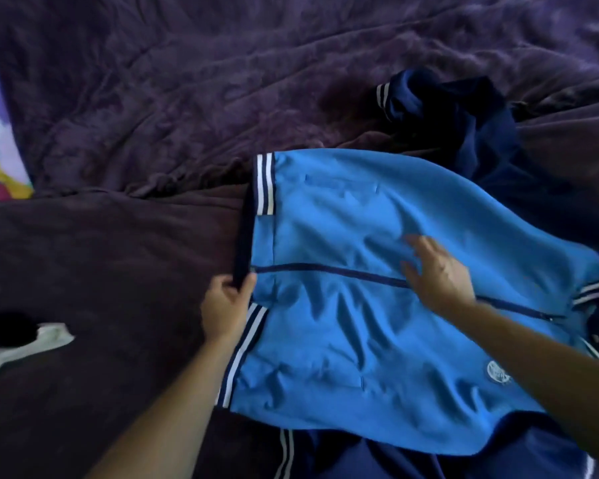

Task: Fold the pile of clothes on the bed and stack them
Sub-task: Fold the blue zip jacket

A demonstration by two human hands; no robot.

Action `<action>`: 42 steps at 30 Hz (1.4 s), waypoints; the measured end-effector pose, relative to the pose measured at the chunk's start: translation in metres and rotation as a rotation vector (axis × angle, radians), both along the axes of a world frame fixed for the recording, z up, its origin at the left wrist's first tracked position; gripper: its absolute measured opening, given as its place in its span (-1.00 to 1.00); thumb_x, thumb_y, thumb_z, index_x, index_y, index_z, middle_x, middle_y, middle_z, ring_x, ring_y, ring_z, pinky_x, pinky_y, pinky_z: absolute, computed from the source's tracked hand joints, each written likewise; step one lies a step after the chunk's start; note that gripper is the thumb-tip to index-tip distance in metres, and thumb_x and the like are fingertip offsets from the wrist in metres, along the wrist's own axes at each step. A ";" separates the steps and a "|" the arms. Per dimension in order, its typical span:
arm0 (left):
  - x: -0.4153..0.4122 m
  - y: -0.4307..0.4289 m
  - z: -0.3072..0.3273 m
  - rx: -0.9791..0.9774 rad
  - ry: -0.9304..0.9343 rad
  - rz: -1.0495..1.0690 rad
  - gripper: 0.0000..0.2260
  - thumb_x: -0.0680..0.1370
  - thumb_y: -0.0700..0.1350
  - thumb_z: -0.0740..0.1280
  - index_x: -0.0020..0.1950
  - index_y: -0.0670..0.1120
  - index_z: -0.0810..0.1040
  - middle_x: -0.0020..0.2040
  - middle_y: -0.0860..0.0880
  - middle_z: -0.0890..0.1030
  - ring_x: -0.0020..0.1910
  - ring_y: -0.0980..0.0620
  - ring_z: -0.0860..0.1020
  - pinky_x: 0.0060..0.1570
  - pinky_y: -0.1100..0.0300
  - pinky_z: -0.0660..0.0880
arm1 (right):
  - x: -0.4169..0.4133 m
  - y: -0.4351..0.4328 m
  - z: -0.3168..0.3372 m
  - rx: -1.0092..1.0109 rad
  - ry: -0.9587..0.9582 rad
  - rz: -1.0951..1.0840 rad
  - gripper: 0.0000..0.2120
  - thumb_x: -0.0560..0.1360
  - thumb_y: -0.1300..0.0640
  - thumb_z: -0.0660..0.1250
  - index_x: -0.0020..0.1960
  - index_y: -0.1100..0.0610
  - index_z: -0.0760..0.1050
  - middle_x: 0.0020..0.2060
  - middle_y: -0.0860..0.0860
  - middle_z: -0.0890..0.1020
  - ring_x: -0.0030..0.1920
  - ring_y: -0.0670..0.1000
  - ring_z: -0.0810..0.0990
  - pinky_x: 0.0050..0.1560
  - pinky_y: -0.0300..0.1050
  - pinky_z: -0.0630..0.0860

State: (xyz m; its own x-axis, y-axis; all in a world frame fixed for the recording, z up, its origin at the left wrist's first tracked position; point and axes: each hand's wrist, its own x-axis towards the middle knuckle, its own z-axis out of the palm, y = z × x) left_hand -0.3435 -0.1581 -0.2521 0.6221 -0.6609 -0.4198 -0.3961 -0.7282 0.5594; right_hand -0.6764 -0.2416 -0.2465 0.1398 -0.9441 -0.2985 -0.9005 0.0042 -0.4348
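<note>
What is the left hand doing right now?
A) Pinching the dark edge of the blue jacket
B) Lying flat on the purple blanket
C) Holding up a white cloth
A: the left hand has thumb and fingers closed on the dark hem band of the blue jacket, while the right hand is spread open over the jacket's front.
</note>
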 end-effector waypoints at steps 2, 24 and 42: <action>-0.004 0.068 0.006 0.116 0.108 -0.044 -0.70 0.39 0.20 0.46 -0.10 0.01 0.54 -0.23 0.11 0.60 -0.19 0.05 0.58 -0.14 0.12 0.47 | 0.003 0.059 -0.004 0.102 0.006 0.063 -0.58 0.50 0.08 0.34 0.34 0.05 0.42 0.18 0.07 0.53 0.19 0.15 0.53 0.00 0.07 0.52; -0.093 0.255 0.026 0.359 -0.323 -1.184 -0.74 0.43 -0.17 0.26 0.10 0.02 0.47 0.10 0.03 0.49 0.20 -0.04 0.46 0.07 0.06 0.32 | -0.097 0.305 0.015 0.261 0.460 0.328 -0.69 0.46 0.01 0.29 0.18 0.06 0.55 0.24 0.01 0.56 0.29 0.09 0.48 0.21 0.02 0.29; -0.003 0.147 0.069 0.263 -0.401 -0.738 -0.62 0.49 -0.08 0.36 0.31 -0.03 0.48 0.23 -0.15 0.45 0.18 -0.20 0.44 0.09 -0.04 0.44 | -0.094 0.197 0.071 0.103 0.268 -0.079 -0.56 0.44 -0.03 0.37 0.31 -0.02 0.47 0.27 0.08 0.51 0.28 0.17 0.45 0.21 0.08 0.37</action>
